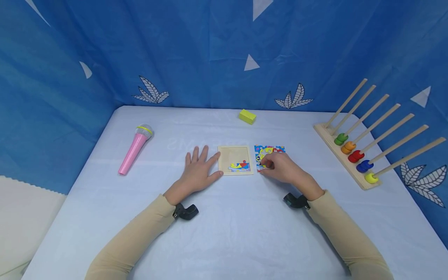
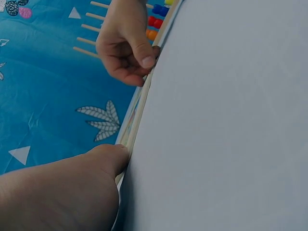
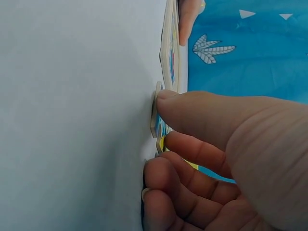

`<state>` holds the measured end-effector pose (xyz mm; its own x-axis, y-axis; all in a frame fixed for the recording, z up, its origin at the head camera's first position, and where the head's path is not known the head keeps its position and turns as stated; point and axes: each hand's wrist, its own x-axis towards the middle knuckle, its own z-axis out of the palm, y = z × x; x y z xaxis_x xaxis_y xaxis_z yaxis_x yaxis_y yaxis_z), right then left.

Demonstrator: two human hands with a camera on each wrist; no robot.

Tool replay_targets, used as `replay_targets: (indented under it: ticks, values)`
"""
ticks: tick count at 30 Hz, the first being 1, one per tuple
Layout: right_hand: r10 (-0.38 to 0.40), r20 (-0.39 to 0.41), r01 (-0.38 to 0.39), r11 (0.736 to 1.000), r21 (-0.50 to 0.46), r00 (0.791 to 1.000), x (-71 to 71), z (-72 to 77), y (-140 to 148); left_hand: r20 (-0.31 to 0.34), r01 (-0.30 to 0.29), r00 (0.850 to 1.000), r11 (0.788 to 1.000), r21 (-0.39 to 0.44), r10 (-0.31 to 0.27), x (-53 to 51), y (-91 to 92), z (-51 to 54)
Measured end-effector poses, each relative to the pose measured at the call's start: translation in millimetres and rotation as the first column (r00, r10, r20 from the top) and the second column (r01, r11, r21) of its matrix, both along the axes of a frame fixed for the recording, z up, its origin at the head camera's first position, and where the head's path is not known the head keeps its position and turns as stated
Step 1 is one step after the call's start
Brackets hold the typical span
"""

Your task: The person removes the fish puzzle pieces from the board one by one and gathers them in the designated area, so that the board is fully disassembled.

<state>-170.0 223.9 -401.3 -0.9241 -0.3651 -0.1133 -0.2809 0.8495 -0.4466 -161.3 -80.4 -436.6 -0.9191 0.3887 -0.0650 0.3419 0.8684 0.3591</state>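
A square wooden puzzle tray (image 1: 231, 155) lies mid-table, with a few coloured pieces (image 1: 240, 166) in its lower right corner. My left hand (image 1: 198, 173) rests palm down with spread fingers, thumb and forefinger at the tray's left edge. To the right of the tray lies a group of colourful puzzle pieces (image 1: 276, 148), partly hidden under my right hand (image 1: 281, 167). In the right wrist view, thumb and forefinger pinch a thin wooden puzzle piece (image 3: 155, 115) at the near left of that group, low against the table; the other fingers curl beneath.
A pink toy microphone (image 1: 133, 151) lies at the left. At the back is a yellow-green block (image 1: 247, 116). On the right stands a wooden rack (image 1: 344, 157) with tall slanting pegs and coloured beads. Blue cloth (image 1: 210, 54) hangs behind the table.
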Motion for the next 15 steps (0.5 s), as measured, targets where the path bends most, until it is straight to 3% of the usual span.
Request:
replay_targets:
  ticks: [15]
  values:
    - [0.015, 0.008, -0.015, 1.0, -0.018, 1.0, -1.2, 0.5, 2.3, -0.002, 0.004, 1.0, 1.0, 0.002, -0.004, 0.4, -0.5, 0.2]
